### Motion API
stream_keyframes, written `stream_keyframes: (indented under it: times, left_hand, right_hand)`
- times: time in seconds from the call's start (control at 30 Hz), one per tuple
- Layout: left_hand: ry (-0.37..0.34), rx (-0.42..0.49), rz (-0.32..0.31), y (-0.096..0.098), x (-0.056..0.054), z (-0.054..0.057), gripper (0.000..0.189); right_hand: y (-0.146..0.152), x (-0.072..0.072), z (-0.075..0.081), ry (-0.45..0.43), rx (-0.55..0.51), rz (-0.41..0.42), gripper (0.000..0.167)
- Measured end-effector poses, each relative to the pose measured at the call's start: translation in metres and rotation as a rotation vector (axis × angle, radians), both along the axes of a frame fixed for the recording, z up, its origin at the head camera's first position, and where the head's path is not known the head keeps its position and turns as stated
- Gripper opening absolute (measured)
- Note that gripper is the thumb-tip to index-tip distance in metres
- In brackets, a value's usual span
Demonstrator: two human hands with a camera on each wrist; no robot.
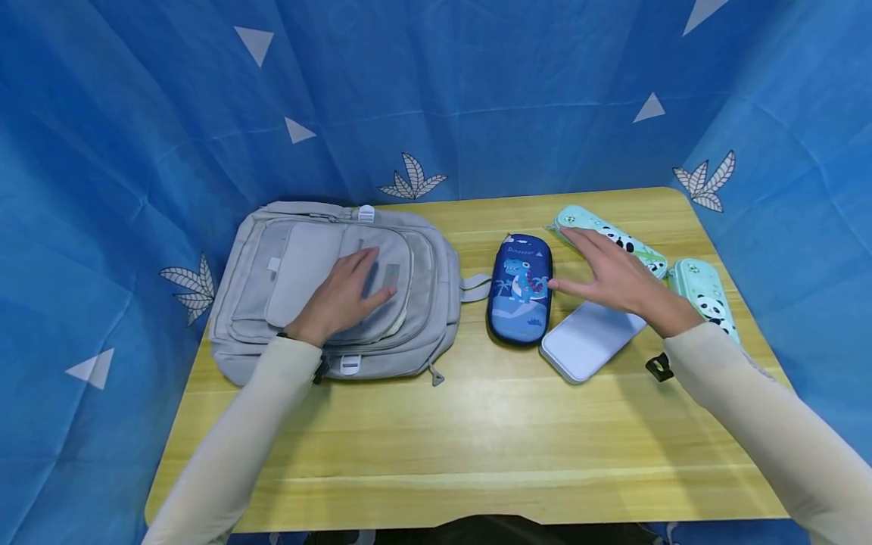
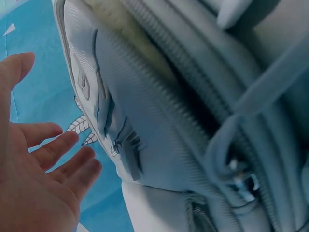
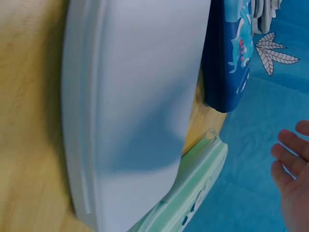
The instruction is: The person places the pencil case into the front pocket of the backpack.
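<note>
A grey backpack (image 1: pixel 436 303) lies on the left of the table, front side up. Over its front pocket is my left hand (image 1: pixel 344 299), fingers straight and spread; the left wrist view has a partly unzipped opening (image 2: pixel 198 104) beside that hand. My right hand (image 1: pixel 609 276) reaches out with relaxed fingers and holds nothing, above the white case (image 1: pixel 589 341). Its thumb overlaps the edge of the blue dinosaur pencil case (image 1: pixel 521 291) in the head view. Beyond its fingers lies a mint panda pencil case (image 1: pixel 579 217).
A second mint panda pencil case (image 1: pixel 705 291) lies near the table's right edge, partly behind the right sleeve. The wooden table (image 1: pixel 477 454) is backed by a blue curtain (image 1: pixel 518 98). A strap loop (image 1: pixel 475 288) extends from the backpack towards the dinosaur case.
</note>
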State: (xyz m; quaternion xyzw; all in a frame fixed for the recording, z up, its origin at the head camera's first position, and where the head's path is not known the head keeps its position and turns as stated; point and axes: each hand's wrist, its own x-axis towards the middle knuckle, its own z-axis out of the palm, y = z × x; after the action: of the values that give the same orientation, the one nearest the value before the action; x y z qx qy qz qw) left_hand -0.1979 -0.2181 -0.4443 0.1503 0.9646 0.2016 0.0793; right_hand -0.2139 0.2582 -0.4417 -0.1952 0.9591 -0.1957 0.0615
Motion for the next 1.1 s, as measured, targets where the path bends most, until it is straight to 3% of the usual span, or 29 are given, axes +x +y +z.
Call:
stream_keyframes:
  times: [0.6,0.8,1.1]
  left_hand:
    - [0.017,-0.022,-0.018,0.001,0.02,-0.014,0.091]
    - [0.026,-0.009,-0.03,0.002,0.024,-0.018,0.089]
    - [0.045,-0.001,-0.045,0.005,0.03,-0.02,0.089]
  right_hand:
    - [0.012,0.025,-0.02,-0.029,-0.008,-0.042,0.105]
    - [0.016,0.029,-0.024,-0.008,-0.015,-0.032,0.103]
    - [0.02,0.034,-0.028,-0.051,0.013,-0.043,0.106]
